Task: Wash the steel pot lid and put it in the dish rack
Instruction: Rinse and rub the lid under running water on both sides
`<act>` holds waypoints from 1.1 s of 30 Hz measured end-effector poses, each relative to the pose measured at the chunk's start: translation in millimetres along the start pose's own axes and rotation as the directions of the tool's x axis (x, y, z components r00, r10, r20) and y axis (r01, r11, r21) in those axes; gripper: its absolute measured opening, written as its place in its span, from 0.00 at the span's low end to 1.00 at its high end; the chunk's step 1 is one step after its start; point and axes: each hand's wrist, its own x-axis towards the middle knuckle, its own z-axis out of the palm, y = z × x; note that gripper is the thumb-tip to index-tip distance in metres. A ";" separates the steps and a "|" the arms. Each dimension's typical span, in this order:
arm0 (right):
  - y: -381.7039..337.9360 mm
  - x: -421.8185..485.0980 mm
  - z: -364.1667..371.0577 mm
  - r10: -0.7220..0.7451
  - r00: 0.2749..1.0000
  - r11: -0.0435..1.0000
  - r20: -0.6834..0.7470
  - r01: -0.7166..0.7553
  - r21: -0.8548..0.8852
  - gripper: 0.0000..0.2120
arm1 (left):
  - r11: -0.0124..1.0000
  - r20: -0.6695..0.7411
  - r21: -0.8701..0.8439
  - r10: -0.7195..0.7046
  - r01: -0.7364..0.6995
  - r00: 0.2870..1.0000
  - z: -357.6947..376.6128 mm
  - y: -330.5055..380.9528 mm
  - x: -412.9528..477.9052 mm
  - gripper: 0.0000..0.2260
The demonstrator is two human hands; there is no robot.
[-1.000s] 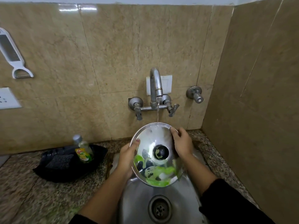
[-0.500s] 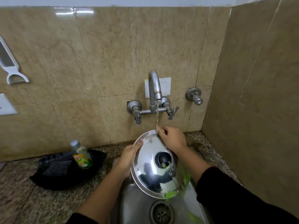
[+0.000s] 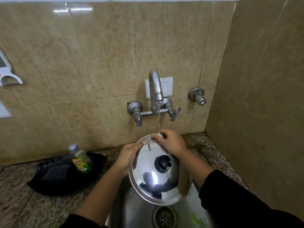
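Lid: steel pot lid (image 3: 153,181) held tilted over the sink (image 3: 131,211), knob side up, top rim under the stream from the tap (image 3: 155,86).
Left hand: left hand (image 3: 128,155) clasps the left rim, thumb on top.
Right hand: right hand (image 3: 171,143) has its fingers curled over the top rim.
Room: black tray (image 3: 49,183) well off left; side wall (image 3: 263,112) near on the right.

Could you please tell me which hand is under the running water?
The right hand, where the stream lands on the lid; the left hand grips the lid's left rim.

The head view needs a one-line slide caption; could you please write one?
The left hand and right hand hold the steel pot lid tilted over the sink under the running tap.
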 end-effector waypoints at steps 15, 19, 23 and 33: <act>31.9 -39.1 -2.6 -0.187 0.977 0.921 0.100 0.210 -0.328 0.30 | 0.997 -0.343 -0.072 -0.041 0.017 0.939 1.0 -22.4 1.8 0.15; 24.2 -82.1 32.7 -0.093 0.994 0.965 0.048 0.102 -0.240 0.34 | 0.995 -0.394 -0.104 -0.054 0.014 0.917 10.2 -21.9 -0.5 0.15; 11.5 -63.9 28.1 -0.116 0.983 0.921 -0.140 0.054 -0.386 0.22 | 1.000 -0.395 -0.019 0.002 -0.011 0.919 26.2 -19.6 -4.9 0.15; -32.3 6.6 21.2 0.389 0.917 0.909 -0.086 -0.397 -0.129 0.20 | 0.996 -0.523 -0.048 0.037 -0.072 0.852 20.7 -14.0 8.2 0.16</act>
